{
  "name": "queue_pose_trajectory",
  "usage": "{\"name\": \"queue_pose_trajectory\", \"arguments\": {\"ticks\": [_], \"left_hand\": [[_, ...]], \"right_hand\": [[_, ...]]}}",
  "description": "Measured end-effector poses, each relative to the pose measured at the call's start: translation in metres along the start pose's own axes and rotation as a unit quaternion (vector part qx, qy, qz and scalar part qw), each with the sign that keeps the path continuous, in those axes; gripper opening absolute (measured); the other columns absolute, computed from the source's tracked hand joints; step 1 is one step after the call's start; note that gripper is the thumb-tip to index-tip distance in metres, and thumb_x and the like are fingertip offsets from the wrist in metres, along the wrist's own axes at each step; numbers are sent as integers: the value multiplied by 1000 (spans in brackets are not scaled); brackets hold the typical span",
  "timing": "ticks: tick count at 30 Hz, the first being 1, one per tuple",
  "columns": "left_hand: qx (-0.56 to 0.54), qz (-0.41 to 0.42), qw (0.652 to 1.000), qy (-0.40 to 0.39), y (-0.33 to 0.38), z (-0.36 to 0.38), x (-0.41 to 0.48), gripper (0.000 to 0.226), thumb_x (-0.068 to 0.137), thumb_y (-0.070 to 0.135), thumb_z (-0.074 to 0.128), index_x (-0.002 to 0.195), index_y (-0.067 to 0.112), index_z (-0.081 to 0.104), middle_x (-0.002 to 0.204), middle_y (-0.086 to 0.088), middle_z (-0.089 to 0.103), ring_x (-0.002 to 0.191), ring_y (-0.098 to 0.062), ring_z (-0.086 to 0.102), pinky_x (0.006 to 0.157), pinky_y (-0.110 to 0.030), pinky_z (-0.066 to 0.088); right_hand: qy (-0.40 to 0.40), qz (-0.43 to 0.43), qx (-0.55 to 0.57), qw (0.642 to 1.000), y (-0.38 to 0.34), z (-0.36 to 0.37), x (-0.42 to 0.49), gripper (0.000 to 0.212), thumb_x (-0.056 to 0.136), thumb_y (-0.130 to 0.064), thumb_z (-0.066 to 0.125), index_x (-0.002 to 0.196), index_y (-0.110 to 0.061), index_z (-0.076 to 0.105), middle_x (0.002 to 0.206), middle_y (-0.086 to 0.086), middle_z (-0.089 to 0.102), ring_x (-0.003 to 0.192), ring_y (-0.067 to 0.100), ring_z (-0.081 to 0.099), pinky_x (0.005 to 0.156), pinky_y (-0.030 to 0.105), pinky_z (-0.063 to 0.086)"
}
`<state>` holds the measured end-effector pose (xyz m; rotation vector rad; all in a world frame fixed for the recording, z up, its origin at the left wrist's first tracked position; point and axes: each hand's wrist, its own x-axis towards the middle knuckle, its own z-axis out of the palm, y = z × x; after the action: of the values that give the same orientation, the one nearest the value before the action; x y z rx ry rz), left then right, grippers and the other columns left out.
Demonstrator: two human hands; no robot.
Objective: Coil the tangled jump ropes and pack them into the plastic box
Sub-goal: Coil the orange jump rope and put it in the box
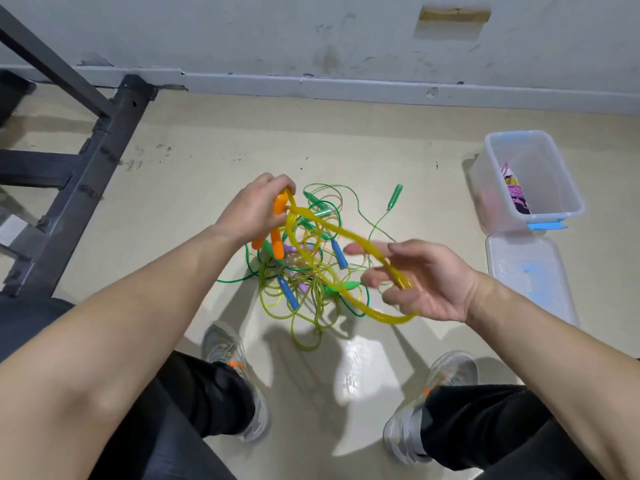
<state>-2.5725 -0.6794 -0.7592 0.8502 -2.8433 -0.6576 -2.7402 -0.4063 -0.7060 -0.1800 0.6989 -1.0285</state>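
My left hand [254, 211] grips the two orange handles [277, 237] of a yellow jump rope [332, 233]. Its blurred yellow cord runs in loops to my right hand [426, 282], whose fingers are loosely curled around it. Below both hands a tangle of ropes [304, 271] lies on the floor, green and yellow cords with green, blue and purple handles. One green handle [394, 197] sticks out at the far right of the pile. The clear plastic box [568, 209] stands to the right with a purple rope [516, 194] inside.
The box's lid [530, 271] with blue latches lies flat in front of the box. A dark metal frame [90, 181] stands at the left. The wall and its baseboard [346, 88] run along the back. My two shoes [235, 375] are planted near the pile.
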Motion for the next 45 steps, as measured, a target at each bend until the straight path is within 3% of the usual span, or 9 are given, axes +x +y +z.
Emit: {"name": "queue_pose_trajectory", "arguments": {"ticks": [6, 12, 16, 21, 28, 32, 38, 41, 45], "left_hand": [[-3, -13, 999, 37, 2, -15, 13, 41, 76, 14, 72, 111, 29, 56, 103, -4, 55, 95, -30, 57, 85, -39, 49], [-25, -68, 994, 85, -16, -32, 23, 38, 75, 14, 77, 109, 21, 60, 101, -10, 61, 95, -31, 56, 85, -36, 43], [-58, -105, 988, 101, -16, -29, 24, 37, 73, 14, 76, 105, 23, 60, 91, -7, 61, 87, -29, 56, 77, -33, 44], [-63, -167, 977, 120, -17, -34, 27, 40, 71, 11, 73, 106, 25, 60, 89, -10, 64, 82, -29, 57, 73, -33, 47], [-3, -162, 982, 100, -29, -52, 32, 44, 72, 14, 76, 109, 27, 57, 94, -10, 60, 88, -31, 55, 78, -38, 48], [29, -128, 990, 59, -28, -56, 33, 45, 74, 15, 77, 113, 24, 57, 100, -10, 59, 94, -32, 55, 81, -38, 47], [-24, -143, 987, 76, -6, -42, 28, 44, 70, 12, 73, 110, 25, 60, 93, -8, 64, 87, -31, 58, 77, -35, 48], [-91, -149, 982, 76, 22, -29, 25, 40, 72, 12, 74, 107, 26, 62, 86, -6, 67, 78, -26, 57, 68, -27, 40], [-121, -139, 981, 65, 56, -17, 21, 40, 71, 13, 74, 104, 30, 61, 85, -3, 67, 77, -23, 58, 64, -25, 38]], "right_hand": [[30, -103, -78, 991, 1, -1, 0, 65, 64, -58, 82, 102, -6, 72, 57, 13, 55, 58, 29, 57, 95, 47, 43], [-116, -74, 41, 990, -13, -11, -13, 60, 89, -38, 67, 136, -3, 57, 76, 8, 51, 54, 13, 41, 55, 23, 47], [-97, -136, 2, 986, -5, -12, -9, 55, 90, -39, 64, 134, -6, 59, 65, 3, 56, 56, 17, 50, 107, 54, 39], [-62, -100, -58, 991, -6, -11, -12, 69, 85, -12, 66, 149, -11, 42, 86, 13, 62, 51, 14, 48, 59, 27, 46], [240, -216, -191, 927, -1, -14, -4, 25, 94, -6, 49, 111, 0, 67, 58, 11, 56, 45, 15, 50, 65, 24, 49], [232, -166, -80, 955, -11, -30, -12, 29, 89, -20, 54, 108, -5, 70, 61, 0, 28, 44, 6, 17, 41, 18, 15], [360, 97, -707, 601, 4, -60, 8, 26, 100, -33, 49, 121, -21, 58, 113, 6, 63, 111, 29, 57, 89, 34, 44], [411, 120, -744, 513, 17, -48, 28, 68, 89, -42, 59, 147, -17, 35, 149, 13, 33, 138, 35, 30, 114, 42, 27], [434, -244, -697, 516, 9, -8, 43, 57, 83, -36, 61, 134, -13, 51, 128, 7, 47, 118, 27, 45, 104, 42, 40]]}}
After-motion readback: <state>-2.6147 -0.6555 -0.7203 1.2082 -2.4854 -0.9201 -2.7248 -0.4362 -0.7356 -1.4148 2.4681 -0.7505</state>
